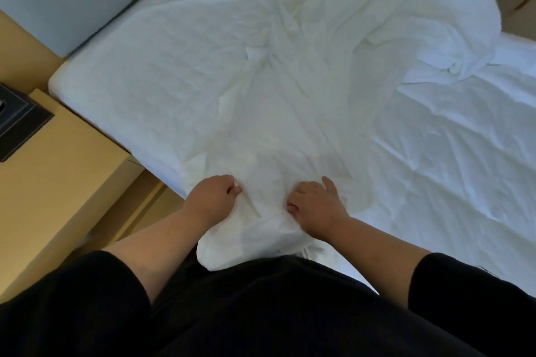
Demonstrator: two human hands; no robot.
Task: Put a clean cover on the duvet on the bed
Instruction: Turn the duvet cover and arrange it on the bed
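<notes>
Duvet cover [290, 113], white and creased, is spread loosely over the bed [121, 72], its near end bunched at the bed's edge against the person's body. That bunched end is gripped by the left hand [213, 197] and the right hand [314, 209], each grip closed on a fold, hands near together.

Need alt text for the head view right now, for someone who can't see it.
Both hands, left hand and right hand, grip bunched white fabric duvet cover at the near edge of the white-sheeted bed. More crumpled white bedding lies far right.
</notes>
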